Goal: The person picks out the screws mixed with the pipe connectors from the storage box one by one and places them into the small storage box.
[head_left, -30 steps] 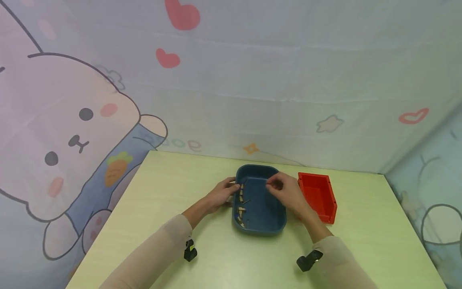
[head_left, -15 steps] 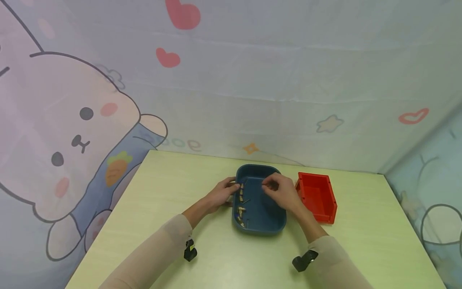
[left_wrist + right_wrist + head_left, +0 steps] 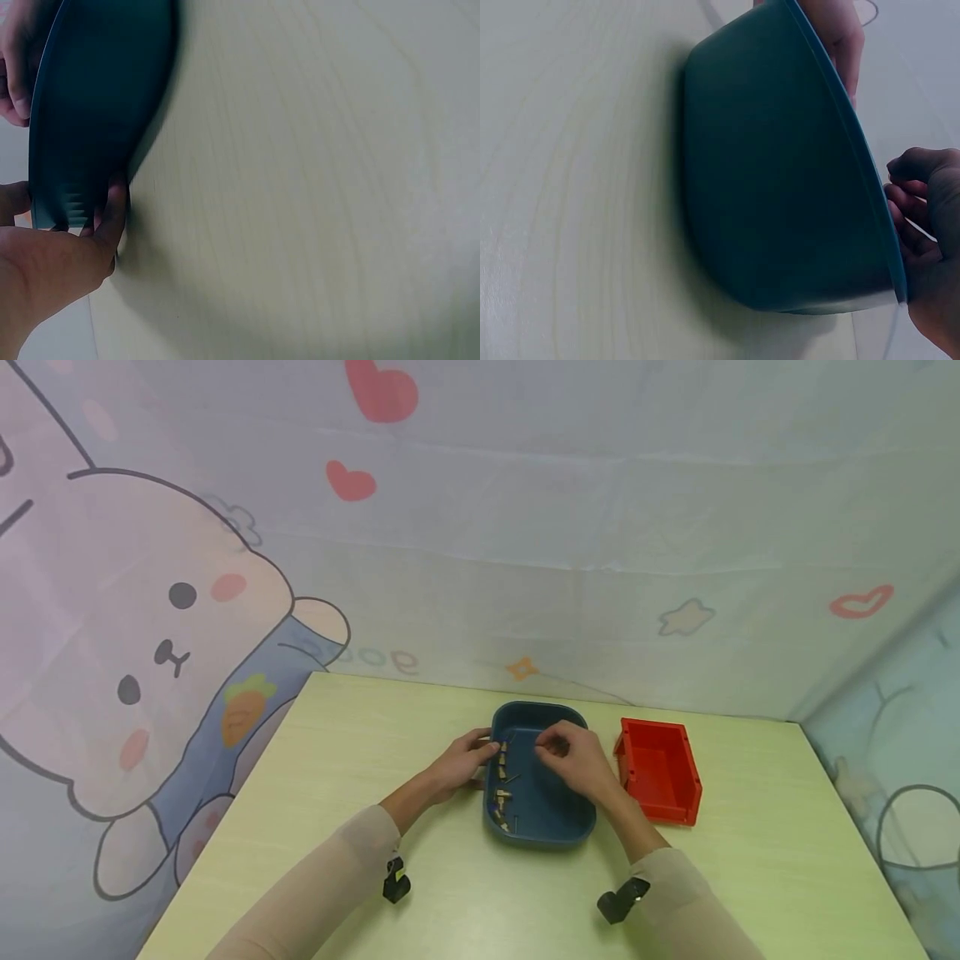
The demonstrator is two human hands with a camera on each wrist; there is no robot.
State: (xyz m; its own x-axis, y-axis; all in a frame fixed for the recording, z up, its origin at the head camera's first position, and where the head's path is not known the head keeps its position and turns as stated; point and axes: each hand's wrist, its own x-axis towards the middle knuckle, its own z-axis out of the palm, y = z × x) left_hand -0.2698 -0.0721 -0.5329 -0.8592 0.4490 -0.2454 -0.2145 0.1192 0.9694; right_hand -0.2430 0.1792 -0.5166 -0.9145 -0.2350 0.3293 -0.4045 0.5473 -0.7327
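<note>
A dark blue plastic tray (image 3: pixel 536 842) lies on the table, with several small brass fittings (image 3: pixel 502 796) and thin metal pins (image 3: pixel 516 823) lined along its left inside wall. My left hand (image 3: pixel 453 767) grips that left side, its thumb over the rim and its fingers against the outer wall (image 3: pixel 97 105). Over the middle of the tray hovers my right hand (image 3: pixel 581 764), fingers curled and thumb close to the index fingertip. In the right wrist view that hand (image 3: pixel 934 210) shows beyond the rim; I cannot tell whether something small is pinched in it.
A red plastic bin (image 3: pixel 667 814) stands on the table just right of the tray, near my right forearm. Behind the table's back edge hangs a printed curtain (image 3: pixel 480 527). Each wrist wears a small black camera (image 3: pixel 622 902).
My right hand has drifted left over the tray, away from the red bin. The left hand, the tray and the brass fittings have stayed in place.
</note>
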